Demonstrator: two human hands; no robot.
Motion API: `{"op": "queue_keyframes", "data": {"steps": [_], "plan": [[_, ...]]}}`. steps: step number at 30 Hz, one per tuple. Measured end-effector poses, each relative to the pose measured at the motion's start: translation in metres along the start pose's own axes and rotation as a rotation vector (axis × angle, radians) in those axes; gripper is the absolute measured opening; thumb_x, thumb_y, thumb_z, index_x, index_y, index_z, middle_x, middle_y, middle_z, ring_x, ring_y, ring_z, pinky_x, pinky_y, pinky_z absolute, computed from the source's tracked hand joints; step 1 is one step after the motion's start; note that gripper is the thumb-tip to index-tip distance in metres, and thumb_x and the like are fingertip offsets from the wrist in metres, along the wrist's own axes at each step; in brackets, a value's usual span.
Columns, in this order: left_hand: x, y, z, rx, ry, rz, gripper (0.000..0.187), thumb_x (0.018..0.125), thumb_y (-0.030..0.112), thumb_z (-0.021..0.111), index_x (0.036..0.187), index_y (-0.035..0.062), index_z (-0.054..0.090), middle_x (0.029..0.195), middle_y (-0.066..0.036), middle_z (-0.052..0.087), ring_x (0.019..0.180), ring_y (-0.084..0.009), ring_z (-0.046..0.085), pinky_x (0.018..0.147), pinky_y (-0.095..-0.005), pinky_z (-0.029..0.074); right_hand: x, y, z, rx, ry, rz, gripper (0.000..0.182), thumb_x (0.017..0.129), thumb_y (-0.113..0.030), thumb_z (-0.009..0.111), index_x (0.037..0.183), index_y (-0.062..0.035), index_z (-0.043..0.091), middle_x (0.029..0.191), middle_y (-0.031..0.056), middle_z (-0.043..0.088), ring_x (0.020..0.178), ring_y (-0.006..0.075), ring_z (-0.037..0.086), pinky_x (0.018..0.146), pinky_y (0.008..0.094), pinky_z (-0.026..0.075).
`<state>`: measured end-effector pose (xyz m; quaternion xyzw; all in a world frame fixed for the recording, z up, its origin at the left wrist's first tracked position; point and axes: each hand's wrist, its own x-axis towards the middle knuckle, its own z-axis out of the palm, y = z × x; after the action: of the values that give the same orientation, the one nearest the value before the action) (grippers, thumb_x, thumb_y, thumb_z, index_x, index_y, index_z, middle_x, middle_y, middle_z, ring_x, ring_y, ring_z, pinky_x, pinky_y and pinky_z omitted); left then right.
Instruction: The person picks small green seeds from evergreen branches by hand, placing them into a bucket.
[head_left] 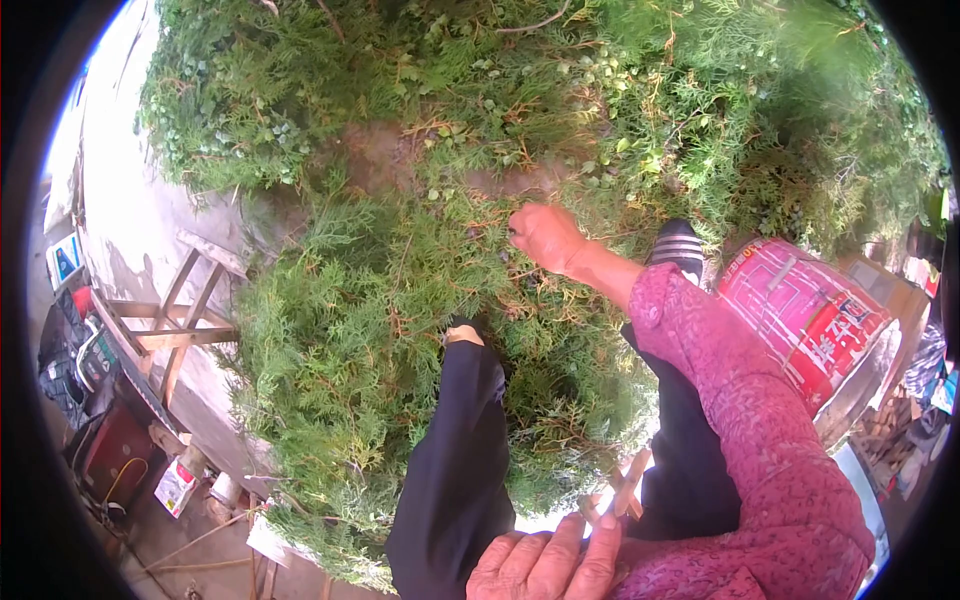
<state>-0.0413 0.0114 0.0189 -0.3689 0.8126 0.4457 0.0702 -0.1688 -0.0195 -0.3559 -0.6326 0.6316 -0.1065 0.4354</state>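
Observation:
My right hand [547,238] reaches forward, low over a spread of cut green conifer sprigs [350,300]. Its fingers are curled closed, and what they hold, if anything, is too small to make out. A dark spot shows at the fingertips. At the bottom edge, close to my body, my left hand [545,565] lies with its fingers side by side and fairly straight. I see nothing held in it. Just beyond its fingertips are small light wooden pieces [630,485], between my dark-trousered legs [455,470].
Thicker conifer branches [240,100] heap up along the far side. A red and pink printed bucket [800,310] stands at the right, near my striped shoe [678,245]. On the left are a wooden frame [180,320], a pale wall-like surface [120,180] and assorted clutter.

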Motion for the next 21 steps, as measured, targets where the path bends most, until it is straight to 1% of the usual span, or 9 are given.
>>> {"op": "queue_keyframes", "data": {"steps": [6,8,9,11,12,17,19,20,21], "plan": [[-0.003,-0.002,-0.001,0.003,-0.011,0.003,0.041,0.075,0.016,0.060,0.114,0.0046,0.052,0.094,-0.013,0.057,0.075,-0.0225,0.056,0.066,-0.0340,0.045,0.002,-0.001,0.009,-0.121,-0.056,-0.130,0.011,0.072,-0.013,0.060,0.078,-0.0044,0.061,0.084,0.0147,0.058,0.077,0.0322,0.058,0.068,0.0415,0.047],[-0.005,-0.004,0.001,-0.007,-0.011,0.004,0.041,0.075,0.016,0.060,0.114,0.0045,0.052,0.094,-0.013,0.057,0.075,-0.0226,0.056,0.066,-0.0341,0.045,0.006,0.008,0.010,0.311,-0.138,0.072,0.012,0.073,-0.017,0.061,0.080,-0.0081,0.061,0.085,0.0102,0.059,0.075,0.0250,0.058,0.061,0.0368,0.047],[-0.007,-0.007,0.004,-0.005,0.016,0.014,0.042,0.075,0.017,0.060,0.114,0.0043,0.052,0.094,-0.013,0.057,0.075,-0.0227,0.056,0.066,-0.0342,0.045,0.009,0.010,0.000,0.309,-0.142,0.072,0.012,0.073,-0.017,0.061,0.080,-0.0081,0.061,0.085,0.0102,0.059,0.075,0.0250,0.058,0.061,0.0368,0.047],[-0.008,-0.008,0.003,-0.003,0.048,0.020,0.042,0.075,0.017,0.061,0.114,0.0041,0.052,0.094,-0.013,0.057,0.075,-0.0228,0.056,0.066,-0.0343,0.045,0.010,0.014,-0.031,1.035,-0.582,0.415,0.014,0.075,-0.021,0.063,0.083,-0.0110,0.060,0.081,0.0036,0.058,0.067,0.0164,0.055,0.056,0.0296,0.043],[-0.006,-0.007,0.000,-0.015,0.043,0.000,0.043,0.074,0.018,0.062,0.113,0.0040,0.052,0.094,-0.013,0.057,0.075,-0.0228,0.056,0.066,-0.0344,0.044,0.007,0.016,-0.042,1.161,-0.640,0.410,0.021,0.075,-0.028,0.067,0.086,-0.0115,0.058,0.078,-0.0004,0.056,0.060,0.0093,0.049,0.051,0.0218,0.038],[-0.006,-0.010,-0.005,-0.018,0.031,-0.013,0.044,0.073,0.019,0.063,0.113,0.0042,0.052,0.093,-0.013,0.057,0.074,-0.0228,0.056,0.066,-0.0343,0.044,0.030,-0.008,-0.039,1.185,-0.615,0.375,0.027,0.075,-0.032,0.068,0.083,-0.0090,0.059,0.075,0.0018,0.056,0.059,0.0073,0.050,0.045,0.0215,0.038],[-0.006,-0.011,-0.008,-0.029,0.031,-0.012,0.042,0.074,0.018,0.062,0.112,0.0046,0.053,0.093,-0.013,0.057,0.073,-0.0226,0.056,0.066,-0.0339,0.044,0.045,-0.033,-0.032,0.816,-0.338,0.319,0.016,0.078,-0.022,0.065,0.078,-0.0074,0.059,0.075,0.0043,0.057,0.064,0.0134,0.056,0.051,0.0309,0.046],[-0.006,-0.012,-0.009,-0.027,0.029,-0.011,0.042,0.074,0.018,0.062,0.112,0.0046,0.053,0.093,-0.013,0.057,0.073,-0.0226,0.056,0.066,-0.0339,0.044,0.055,-0.035,-0.020,0.818,-0.337,0.319,0.016,0.078,-0.022,0.065,0.078,-0.0074,0.059,0.075,0.0043,0.057,0.064,0.0134,0.056,0.051,0.0309,0.046],[-0.007,-0.013,-0.010,-0.027,0.023,-0.009,0.041,0.074,0.018,0.062,0.112,0.0048,0.053,0.093,-0.013,0.057,0.073,-0.0224,0.056,0.066,-0.0336,0.044,0.066,-0.035,-0.005,0.498,-0.080,0.089,0.012,0.078,-0.017,0.063,0.078,-0.0062,0.060,0.077,0.0067,0.058,0.068,0.0181,0.057,0.057,0.0351,0.048]]}}
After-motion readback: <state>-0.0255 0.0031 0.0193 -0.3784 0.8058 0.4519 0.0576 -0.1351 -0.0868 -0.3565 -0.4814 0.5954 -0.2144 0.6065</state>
